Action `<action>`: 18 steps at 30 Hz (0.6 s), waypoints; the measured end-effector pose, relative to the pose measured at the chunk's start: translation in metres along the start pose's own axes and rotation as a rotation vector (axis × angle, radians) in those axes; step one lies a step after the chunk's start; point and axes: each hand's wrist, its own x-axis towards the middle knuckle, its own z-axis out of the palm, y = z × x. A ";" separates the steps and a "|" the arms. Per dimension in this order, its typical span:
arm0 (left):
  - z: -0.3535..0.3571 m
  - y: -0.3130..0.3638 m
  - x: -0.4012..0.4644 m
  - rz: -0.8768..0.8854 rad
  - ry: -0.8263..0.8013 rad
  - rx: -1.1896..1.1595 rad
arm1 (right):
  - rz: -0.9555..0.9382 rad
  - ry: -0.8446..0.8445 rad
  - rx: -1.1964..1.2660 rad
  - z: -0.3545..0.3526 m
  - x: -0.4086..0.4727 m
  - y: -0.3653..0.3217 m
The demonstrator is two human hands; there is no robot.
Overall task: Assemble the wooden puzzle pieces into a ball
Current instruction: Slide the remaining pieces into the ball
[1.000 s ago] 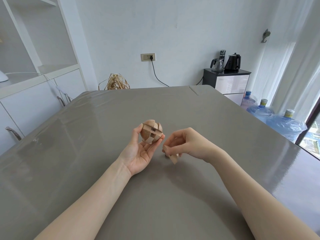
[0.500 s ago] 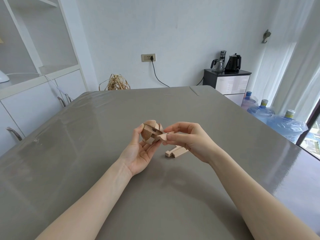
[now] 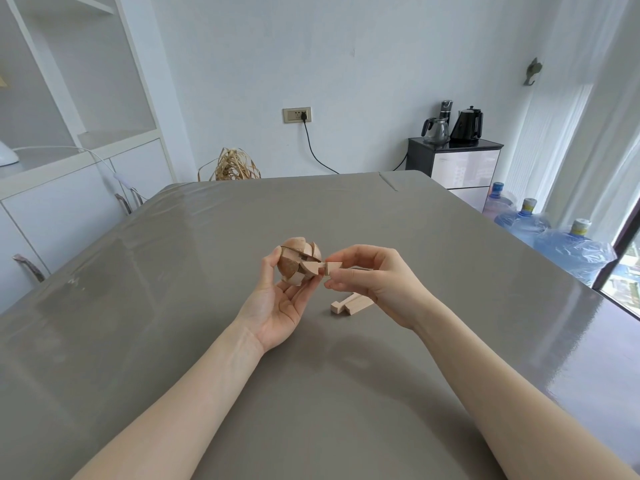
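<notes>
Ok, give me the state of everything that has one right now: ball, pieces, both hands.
Partly assembled ball: incomplete, gaps showing, held off the table.
Notched piece: pinched, its tip at the ball's side.
Loose pieces: lying on the grey table.
Left hand: grips the ball.
Right hand: pinches the notched piece.

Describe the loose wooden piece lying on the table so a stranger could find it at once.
On the wide grey table, look just below the right hand. There lies the pale notched wooden bar, flat on the surface and untouched. Unlike the partly built round wooden ball in the left hand, it is straight and held by nobody.
</notes>
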 end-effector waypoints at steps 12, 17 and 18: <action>-0.001 -0.002 0.001 0.032 -0.032 0.015 | 0.168 0.009 0.438 0.011 0.001 0.004; -0.002 -0.002 0.002 0.038 -0.039 0.024 | 0.250 0.040 0.540 0.016 0.001 0.007; -0.002 -0.003 0.001 0.038 -0.038 0.024 | 0.261 0.041 0.550 0.017 0.001 0.007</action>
